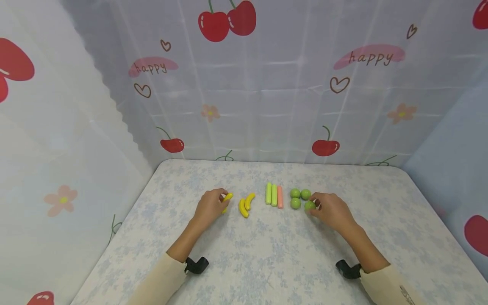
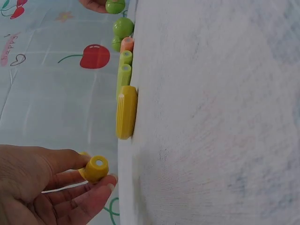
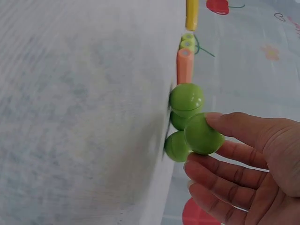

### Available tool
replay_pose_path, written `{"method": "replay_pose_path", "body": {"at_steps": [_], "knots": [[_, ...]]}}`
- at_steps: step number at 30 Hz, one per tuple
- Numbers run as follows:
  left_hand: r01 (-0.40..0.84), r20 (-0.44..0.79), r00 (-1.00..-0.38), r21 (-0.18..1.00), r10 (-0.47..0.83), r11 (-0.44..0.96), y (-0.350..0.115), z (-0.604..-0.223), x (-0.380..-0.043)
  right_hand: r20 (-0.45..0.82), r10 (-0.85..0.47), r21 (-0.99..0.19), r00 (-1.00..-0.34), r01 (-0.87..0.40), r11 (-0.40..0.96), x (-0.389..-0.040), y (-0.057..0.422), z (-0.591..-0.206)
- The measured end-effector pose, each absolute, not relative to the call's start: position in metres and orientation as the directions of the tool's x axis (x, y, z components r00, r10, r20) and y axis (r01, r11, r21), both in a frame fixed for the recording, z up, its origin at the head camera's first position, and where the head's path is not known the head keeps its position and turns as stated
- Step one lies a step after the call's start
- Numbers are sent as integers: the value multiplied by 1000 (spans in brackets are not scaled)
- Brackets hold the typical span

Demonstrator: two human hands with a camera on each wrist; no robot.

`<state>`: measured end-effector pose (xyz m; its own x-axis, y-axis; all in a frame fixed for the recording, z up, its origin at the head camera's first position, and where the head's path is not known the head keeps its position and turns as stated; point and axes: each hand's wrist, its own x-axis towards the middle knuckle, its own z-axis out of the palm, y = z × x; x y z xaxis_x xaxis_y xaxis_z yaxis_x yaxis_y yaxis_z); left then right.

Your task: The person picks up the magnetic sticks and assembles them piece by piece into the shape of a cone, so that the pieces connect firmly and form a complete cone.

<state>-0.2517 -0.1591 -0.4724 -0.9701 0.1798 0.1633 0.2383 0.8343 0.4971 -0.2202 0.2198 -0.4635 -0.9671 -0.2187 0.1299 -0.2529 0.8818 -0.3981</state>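
My left hand pinches a small yellow toy banana between thumb and fingers, close over the table on the left. Just right of it lie two more bananas, side by side. On the right, my right hand grips a green ball with the thumb on its near side and fingers beneath. Three other green balls rest on the table next to it; in the right wrist view the held ball overlaps them.
Between the bananas and balls, two light green sticks and an orange stick lie in a row. The pale patterned table ends at a printed curtain behind. Black wrist cameras sit at the cuffs.
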Motion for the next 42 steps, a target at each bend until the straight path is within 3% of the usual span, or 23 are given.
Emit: {"method": "replay_pose_path", "body": {"at_steps": [6,18,29,42], "knots": [[293,190,-956,593,223,750,-160,-468,-239,190,-234,-428,-954,-295,854,-213,213,-455],[240,63,-930,852,363,465,-140,-462,-217,225,-270,-553,-936,-350,756,-196,191,-440],[84,-59,-912,943,407,323,-117,-477,-199,304,-335,-615,-892,-452,646,-187,176,-444],[42,-97,-864,964,495,261,-98,-494,-184,278,-457,-642,-845,-517,565,-179,154,-456]]}}
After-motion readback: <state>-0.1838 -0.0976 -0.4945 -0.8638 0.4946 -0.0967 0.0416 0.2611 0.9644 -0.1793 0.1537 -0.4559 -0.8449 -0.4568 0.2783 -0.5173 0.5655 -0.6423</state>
